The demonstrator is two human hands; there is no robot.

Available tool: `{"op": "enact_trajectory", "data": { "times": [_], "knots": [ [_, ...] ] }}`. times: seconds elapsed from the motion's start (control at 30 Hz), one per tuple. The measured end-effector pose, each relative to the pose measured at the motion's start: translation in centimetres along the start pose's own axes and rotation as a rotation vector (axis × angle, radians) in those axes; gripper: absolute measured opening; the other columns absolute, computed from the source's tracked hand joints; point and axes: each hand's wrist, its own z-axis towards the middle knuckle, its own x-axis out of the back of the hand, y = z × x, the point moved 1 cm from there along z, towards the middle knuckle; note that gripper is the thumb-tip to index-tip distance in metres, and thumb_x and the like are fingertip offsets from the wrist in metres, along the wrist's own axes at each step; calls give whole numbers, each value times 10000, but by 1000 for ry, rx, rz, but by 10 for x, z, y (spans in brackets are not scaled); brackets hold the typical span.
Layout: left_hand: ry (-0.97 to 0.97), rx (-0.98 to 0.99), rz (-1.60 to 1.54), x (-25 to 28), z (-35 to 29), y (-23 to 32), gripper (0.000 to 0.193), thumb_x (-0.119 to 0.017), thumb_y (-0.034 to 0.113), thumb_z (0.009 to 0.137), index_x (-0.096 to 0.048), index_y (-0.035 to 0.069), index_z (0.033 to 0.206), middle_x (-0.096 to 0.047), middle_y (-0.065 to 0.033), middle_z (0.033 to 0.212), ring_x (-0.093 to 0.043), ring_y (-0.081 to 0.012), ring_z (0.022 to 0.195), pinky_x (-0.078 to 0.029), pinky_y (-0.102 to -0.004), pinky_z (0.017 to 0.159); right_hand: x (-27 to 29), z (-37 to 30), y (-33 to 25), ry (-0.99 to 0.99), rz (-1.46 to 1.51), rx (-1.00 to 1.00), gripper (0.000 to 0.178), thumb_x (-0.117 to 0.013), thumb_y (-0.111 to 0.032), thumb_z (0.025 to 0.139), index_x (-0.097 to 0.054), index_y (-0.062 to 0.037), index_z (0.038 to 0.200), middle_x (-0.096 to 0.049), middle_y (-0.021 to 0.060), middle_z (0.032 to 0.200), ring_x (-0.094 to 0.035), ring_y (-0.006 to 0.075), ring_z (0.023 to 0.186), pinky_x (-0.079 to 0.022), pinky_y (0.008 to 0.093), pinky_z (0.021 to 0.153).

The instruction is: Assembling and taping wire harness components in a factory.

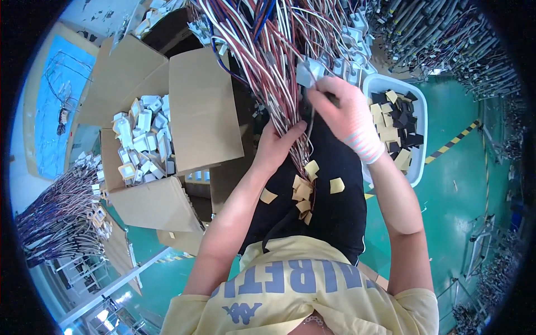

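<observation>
My left hand (277,146) is closed around a thick bundle of red, white and brown wires (273,89) that hangs down in front of my lap. My right hand (349,111), in a pale knitted glove with a striped cuff, pinches at the lower edge of a white plastic housing (309,72). Its fingertips partly cover the grip there, and a thin wire hangs below them. Small yellow foam pieces (302,191) cluster around the lower end of the bundle on my black trousers. More white housings (350,70) sit among the wires at the upper right.
An open cardboard box (204,111) on the left holds many white plastic housings (146,134). At right, a white bin (422,120) contains yellow and black foam pieces (397,120). Cable bundles hang at far left (53,212) and upper right (441,39). Striped tape (453,140) marks the green floor.
</observation>
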Motion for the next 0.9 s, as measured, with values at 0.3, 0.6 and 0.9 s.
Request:
{"op": "enact_trajectory", "data": {
  "times": [0.3, 0.6, 0.9],
  "knots": [
    [-290, 143, -605, 25, -15, -2, 118, -607, 173, 917, -535, 78, 920, -462, 24, 666, -463, -83, 617, -460, -318, 705, 46, -69, -31, -702, 284, -185, 106, -630, -67, 831, -642, 33, 799, -635, 106, 797, -596, 150, 745, -454, 275, 665],
    [158, -376, 244, 10, -15, -1, 423, -673, 183, 864, -482, 10, 1200, -596, -98, 1070, -591, -137, 856, -474, -297, 782, 65, -69, -75, -60, 578, -398, 288, -580, -269, 891, -617, -3, 788, -603, 72, 748, -557, 134, 666, -442, 262, 633],
    [-217, -12, -205, -38, -118, 37, 251, -398, 207, 1019, -500, 1, 1120, -539, -18, 728, -518, -70, 652, -464, -227, 669, 50, -59, -64, 91, 544, -314, 222, -536, -181, 932, -617, 9, 852, -591, 43, 816, -545, 110, 736, -433, 235, 685]
  ]
}}
